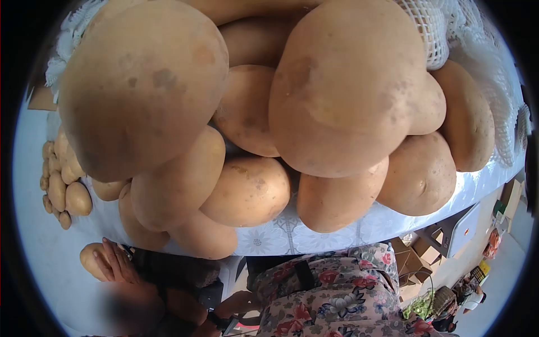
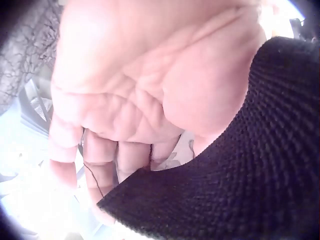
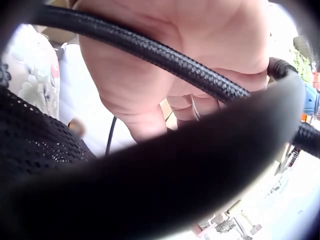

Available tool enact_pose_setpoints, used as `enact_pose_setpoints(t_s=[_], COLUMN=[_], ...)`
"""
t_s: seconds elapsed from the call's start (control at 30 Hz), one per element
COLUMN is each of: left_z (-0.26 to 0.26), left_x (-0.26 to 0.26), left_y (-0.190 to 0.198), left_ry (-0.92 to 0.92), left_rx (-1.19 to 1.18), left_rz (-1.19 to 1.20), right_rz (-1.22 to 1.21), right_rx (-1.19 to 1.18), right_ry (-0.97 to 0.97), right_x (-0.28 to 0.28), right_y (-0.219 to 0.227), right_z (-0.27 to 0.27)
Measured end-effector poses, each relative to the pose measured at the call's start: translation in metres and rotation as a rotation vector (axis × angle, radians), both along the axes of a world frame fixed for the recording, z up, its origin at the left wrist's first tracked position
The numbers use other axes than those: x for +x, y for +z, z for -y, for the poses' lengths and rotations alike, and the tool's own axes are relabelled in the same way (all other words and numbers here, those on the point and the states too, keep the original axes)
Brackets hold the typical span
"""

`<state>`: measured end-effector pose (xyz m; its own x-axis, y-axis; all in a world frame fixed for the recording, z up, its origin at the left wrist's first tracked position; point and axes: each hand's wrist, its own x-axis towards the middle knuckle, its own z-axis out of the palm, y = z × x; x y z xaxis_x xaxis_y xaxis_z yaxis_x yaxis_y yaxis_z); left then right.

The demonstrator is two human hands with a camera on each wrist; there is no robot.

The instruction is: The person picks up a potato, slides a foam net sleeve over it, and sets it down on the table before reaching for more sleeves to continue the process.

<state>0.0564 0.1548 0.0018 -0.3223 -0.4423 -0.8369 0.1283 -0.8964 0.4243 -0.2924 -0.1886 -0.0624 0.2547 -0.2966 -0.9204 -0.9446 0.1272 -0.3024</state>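
In the left wrist view my left hand (image 2: 135, 95) shows its palm, with fingers hanging loosely and nothing held. A black ribbed band (image 2: 240, 150) crosses in front and covers some fingertips. My right hand (image 3: 175, 65) hangs with loosely bent fingers in the right wrist view, a black braided cable (image 3: 145, 45) passing across the palm; its fingertips are partly hidden by a blurred dark strap (image 3: 165, 160). Large potatoes (image 1: 345, 84) lie heaped on a table with a white patterned cloth (image 1: 281, 236), filling much of the head view.
Smaller potatoes (image 1: 77, 197) sit at the table's left. White netting (image 1: 429, 33) lies behind the heap. At lower left, another person's hand (image 1: 115, 264) rests on a potato (image 1: 90, 261). Floral clothing (image 1: 337, 297) borders the table's near edge; cardboard boxes (image 1: 412, 261) stand at lower right.
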Motion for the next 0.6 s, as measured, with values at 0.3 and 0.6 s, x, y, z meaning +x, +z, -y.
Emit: enact_pose_setpoints(t_s=[0.3,0.6], left_z=[0.017,0.054], left_x=[0.025,0.012], left_y=[-0.038,0.024], left_ry=[-0.139,0.227], left_rx=[-0.102,-0.501], left_rz=[0.242,1.039], right_rz=[0.279,0.851], right_rx=[-0.174,-0.227], right_ry=[0.045,-0.026], right_x=[-0.007,0.069], right_y=[-0.063,0.013], right_z=[0.03,0.109])
